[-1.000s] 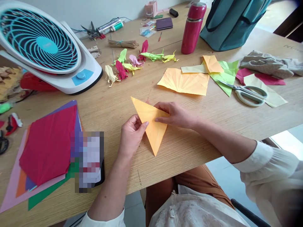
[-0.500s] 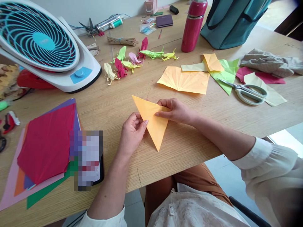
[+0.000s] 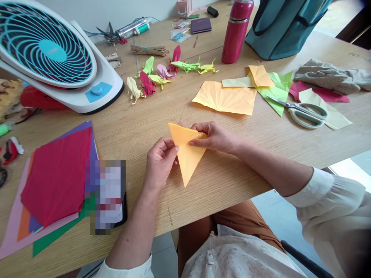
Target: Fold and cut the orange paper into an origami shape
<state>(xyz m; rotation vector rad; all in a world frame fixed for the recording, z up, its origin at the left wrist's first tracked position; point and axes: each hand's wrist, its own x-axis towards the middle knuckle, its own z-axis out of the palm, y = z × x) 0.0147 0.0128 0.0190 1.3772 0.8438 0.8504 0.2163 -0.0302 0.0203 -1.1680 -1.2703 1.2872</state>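
An orange paper folded into a triangle is held just above the wooden table, one point aimed toward me. My left hand pinches its left edge with thumb and fingertips. My right hand grips the upper right corner, fingers closed on the paper. The triangle's far tip rises slightly off the table.
Several small folded paper figures lie beyond, near a white and teal fan. A creased orange sheet, scissors on paper scraps, a red bottle, a teal bag and a stack of coloured sheets surround the hands.
The triangle has turned and lifted a little between my hands; its far point has drawn nearer and its near point has shifted left. Both hands keep their grip.
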